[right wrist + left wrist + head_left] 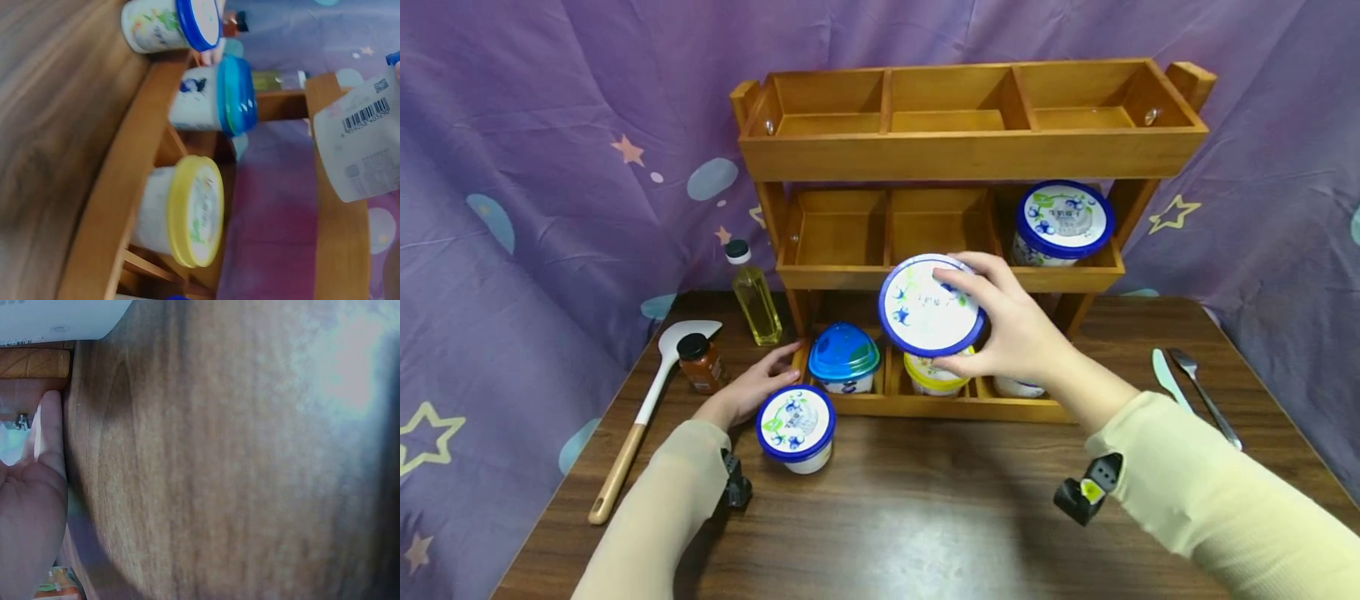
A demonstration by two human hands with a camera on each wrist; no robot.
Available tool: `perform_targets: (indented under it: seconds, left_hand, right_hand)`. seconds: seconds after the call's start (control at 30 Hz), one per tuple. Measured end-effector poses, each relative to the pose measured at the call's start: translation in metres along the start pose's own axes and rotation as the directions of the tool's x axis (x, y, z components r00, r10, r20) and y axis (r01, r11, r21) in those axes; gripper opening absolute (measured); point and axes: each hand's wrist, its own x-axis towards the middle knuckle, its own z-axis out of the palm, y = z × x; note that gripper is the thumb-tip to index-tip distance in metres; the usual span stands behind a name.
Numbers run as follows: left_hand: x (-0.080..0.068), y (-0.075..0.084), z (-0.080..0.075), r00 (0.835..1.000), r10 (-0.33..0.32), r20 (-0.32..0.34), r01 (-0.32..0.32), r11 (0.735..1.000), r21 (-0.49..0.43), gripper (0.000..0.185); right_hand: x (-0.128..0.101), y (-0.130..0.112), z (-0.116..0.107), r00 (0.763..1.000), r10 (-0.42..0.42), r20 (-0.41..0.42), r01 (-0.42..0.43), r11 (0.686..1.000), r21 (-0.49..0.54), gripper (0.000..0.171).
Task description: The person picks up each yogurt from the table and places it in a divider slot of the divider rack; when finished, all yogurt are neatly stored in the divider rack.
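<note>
My right hand [1015, 325] grips a round tub with a blue-rimmed white lid [928, 304] by its edge, in front of the wooden rack's [973, 158] middle level. In the right wrist view the held tub's white side [362, 137] shows a barcode. My left hand [756, 387] rests its outstretched fingers against the left end of the bottom shelf. Just beside it, on the table, stands another blue-lidded tub [796, 425]. The bottom shelf holds a tub with a blue triangular lid [844, 354], a yellow-lidded tub [200, 212] and a partly hidden tub [1018, 387].
A blue-lidded tub [1063, 221] sits in the middle level's right compartment. On the left are an oil bottle [756, 300], a dark-capped jar [702, 364] and a white spatula with a wooden handle [643, 408]. A knife [1170, 379] and fork [1206, 396] lie at right.
</note>
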Motion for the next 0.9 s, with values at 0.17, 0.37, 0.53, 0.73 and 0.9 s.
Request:
perform_targets:
  seconds: [0.17,0.37,0.53,0.73,0.9]
  left_hand:
    - [-0.001,0.0,0.001,1.0,0.009,-0.004,-0.009,1.0,-0.005,0.066]
    - [-0.001,0.001,0.001,1.0,0.008,-0.012,-0.008,1.0,-0.003,0.065]
    - [0.0,0.0,0.001,1.0,0.003,-0.015,-0.003,1.0,-0.007,0.065]
    - [0.0,0.0,0.001,1.0,0.008,-0.01,-0.008,1.0,0.005,0.067]
    - [0.0,0.0,0.001,1.0,0.012,-0.012,-0.012,1.0,-0.002,0.066]
  right_hand:
    - [0.007,0.008,-0.009,0.996,-0.05,-0.079,0.045,0.997,-0.057,0.092]
    - [0.012,0.017,-0.014,0.983,-0.101,-0.151,0.085,0.99,-0.111,0.088]
    - [0.017,0.023,-0.014,0.977,-0.099,-0.191,0.074,0.988,-0.136,0.09]
    - [0.02,0.028,-0.013,0.965,-0.094,-0.245,0.055,0.985,-0.161,0.094]
    - [0.023,0.032,-0.011,0.948,-0.121,-0.293,0.085,0.988,-0.132,0.094]
